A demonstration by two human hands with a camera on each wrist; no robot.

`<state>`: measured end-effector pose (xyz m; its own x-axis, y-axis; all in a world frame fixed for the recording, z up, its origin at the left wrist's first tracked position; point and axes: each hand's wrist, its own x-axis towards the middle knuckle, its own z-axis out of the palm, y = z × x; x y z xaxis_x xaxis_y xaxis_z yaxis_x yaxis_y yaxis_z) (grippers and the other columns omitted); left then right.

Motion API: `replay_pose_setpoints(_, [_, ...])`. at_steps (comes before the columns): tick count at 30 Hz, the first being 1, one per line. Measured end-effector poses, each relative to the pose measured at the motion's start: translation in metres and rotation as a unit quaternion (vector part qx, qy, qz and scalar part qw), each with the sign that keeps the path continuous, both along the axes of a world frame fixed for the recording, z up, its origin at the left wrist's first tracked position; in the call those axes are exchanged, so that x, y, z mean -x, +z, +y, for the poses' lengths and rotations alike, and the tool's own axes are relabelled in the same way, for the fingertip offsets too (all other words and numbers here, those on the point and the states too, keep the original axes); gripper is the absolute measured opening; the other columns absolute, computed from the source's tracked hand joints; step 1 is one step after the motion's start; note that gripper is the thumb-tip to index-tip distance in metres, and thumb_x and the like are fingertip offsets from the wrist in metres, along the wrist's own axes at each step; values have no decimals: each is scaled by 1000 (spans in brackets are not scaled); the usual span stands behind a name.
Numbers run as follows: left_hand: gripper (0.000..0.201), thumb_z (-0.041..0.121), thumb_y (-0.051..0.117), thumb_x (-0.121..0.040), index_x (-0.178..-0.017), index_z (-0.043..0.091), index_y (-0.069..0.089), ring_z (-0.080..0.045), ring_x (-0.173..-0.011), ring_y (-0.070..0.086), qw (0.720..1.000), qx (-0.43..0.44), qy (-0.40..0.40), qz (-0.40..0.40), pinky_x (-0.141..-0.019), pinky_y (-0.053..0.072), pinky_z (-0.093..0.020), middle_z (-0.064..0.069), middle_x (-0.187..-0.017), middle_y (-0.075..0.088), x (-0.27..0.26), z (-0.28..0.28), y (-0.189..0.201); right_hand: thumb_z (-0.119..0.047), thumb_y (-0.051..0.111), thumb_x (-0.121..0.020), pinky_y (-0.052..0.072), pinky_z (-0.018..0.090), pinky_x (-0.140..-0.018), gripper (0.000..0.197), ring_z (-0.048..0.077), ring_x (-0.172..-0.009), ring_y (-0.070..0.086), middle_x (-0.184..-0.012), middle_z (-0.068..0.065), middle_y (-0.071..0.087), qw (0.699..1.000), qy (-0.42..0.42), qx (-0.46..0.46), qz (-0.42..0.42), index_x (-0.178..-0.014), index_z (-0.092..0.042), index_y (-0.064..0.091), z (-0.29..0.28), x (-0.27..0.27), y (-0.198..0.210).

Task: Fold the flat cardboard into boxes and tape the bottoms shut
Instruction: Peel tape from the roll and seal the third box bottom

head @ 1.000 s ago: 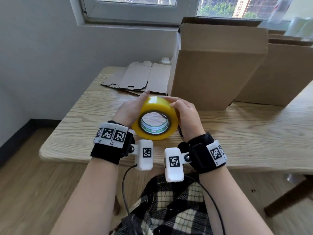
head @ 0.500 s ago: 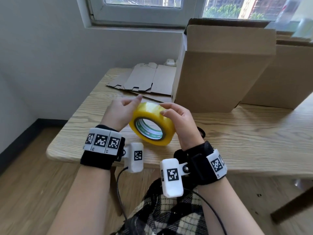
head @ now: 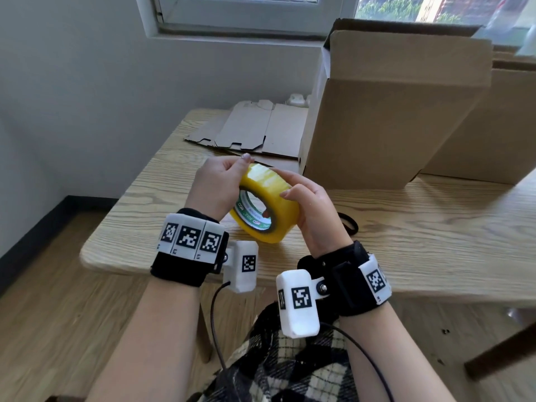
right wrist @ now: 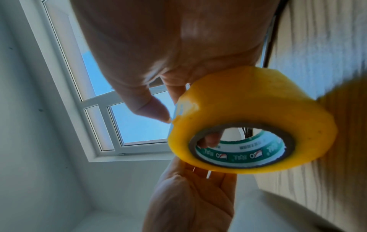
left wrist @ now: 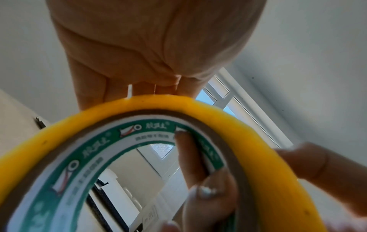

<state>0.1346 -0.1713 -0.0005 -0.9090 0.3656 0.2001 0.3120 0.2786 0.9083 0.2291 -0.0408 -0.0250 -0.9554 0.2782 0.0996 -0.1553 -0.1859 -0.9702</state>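
Note:
A yellow tape roll [head: 268,203] with a green-and-white core is held up over the wooden table's [head: 420,242] near edge, between both hands. My left hand [head: 229,177] curls round its left side, fingertips at the top rim. My right hand [head: 304,204] grips the right side, thumb on the outer face and a finger [left wrist: 188,157] inside the core. In the right wrist view the right thumb [right wrist: 157,113] touches a raised edge on the tape roll [right wrist: 258,109]. Behind stands an upright cardboard box [head: 391,111]. Flat cardboard [head: 255,129] lies at the back left.
A second cardboard box [head: 499,132] stands at the back right against the first. A black loop [head: 349,224] lies on the table just right of my right hand. Wall and window are behind the table; the floor is at the left.
The roll has turned and tilted, its core now facing down-left. My left fingers have climbed to the top rim, and the right hand has shifted round the right side.

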Motion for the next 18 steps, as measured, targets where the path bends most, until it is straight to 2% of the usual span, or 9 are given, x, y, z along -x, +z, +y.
replay_pose_setpoints(1, [29, 33, 52, -101, -96, 15, 74, -35, -95, 66, 1000, -2, 11, 6, -88, 52, -51, -18, -94, 72, 0, 0, 1, -12, 53, -80, 54, 40, -85, 36, 28, -93, 67, -103, 3, 74, 1000, -2, -3, -1, -96, -32, 78, 0, 1, 0])
replay_pose_setpoints(4, [24, 33, 58, -98, -97, 16, 75, -27, -89, 68, 999, 10, 34, 35, -86, 54, -47, -6, -89, 73, 2, 0, 3, -10, 52, -87, 55, 38, -84, 38, 25, -93, 68, -97, -1, 75, 1000, -6, -15, -6, -90, -38, 78, -3, 2, 2])
replay_pose_setpoints(7, [20, 30, 65, -94, -102, 16, 78, -22, -91, 69, 997, 17, 43, 61, -87, 56, -47, 0, -91, 74, 8, -1, 4, -5, 50, -95, 56, 37, -82, 34, 25, -93, 68, -93, 0, 72, 1000, -12, -23, -16, -94, -30, 73, -8, 4, 7])
replay_pose_setpoints(10, [14, 24, 67, -93, -100, 21, 78, -16, -92, 70, 991, 8, 59, 117, -88, 56, -42, 5, -93, 75, 7, -1, 4, -8, 50, -98, 56, 24, -65, 21, 15, -75, 66, -91, 6, 69, 998, -21, -40, -33, -100, -21, 66, -15, 10, 12])
replay_pose_setpoints(12, [18, 27, 59, -98, -100, 22, 77, -15, -93, 67, 989, 32, 53, 133, -87, 54, -41, 5, -93, 74, 2, 0, 4, -10, 49, -98, 51, 24, -56, 18, 14, -62, 62, -89, 15, 67, 999, -23, -27, -42, -98, -19, 65, -15, 13, 13])
replay_pose_setpoints(15, [36, 42, 44, -103, -99, 17, 70, -21, -90, 62, 989, 99, 29, 102, -81, 49, -42, -3, -90, 69, -5, 0, 8, -14, 52, -94, 51, 30, -64, 19, 17, -62, 62, -85, 16, 68, 999, -20, 2, -43, -89, -23, 68, -12, 16, 14])
replay_pose_setpoints(17, [45, 57, 42, -98, -103, 18, 65, -17, -87, 59, 990, 126, 9, 62, -73, 46, -34, 1, -90, 65, -5, 2, 12, -22, 56, -84, 53, 41, -76, 19, 25, -75, 65, -93, 19, 71, 999, -18, 21, -38, -91, -23, 74, -11, 17, 13])
replay_pose_setpoints(18, [47, 62, 44, -95, -106, 20, 63, -14, -87, 59, 989, 138, 2, 49, -72, 44, -30, 3, -92, 65, -4, 3, 12, -24, 55, -79, 53, 46, -83, 27, 29, -82, 66, -99, 21, 72, 999, -19, 30, -36, -98, -23, 75, -11, 18, 11])
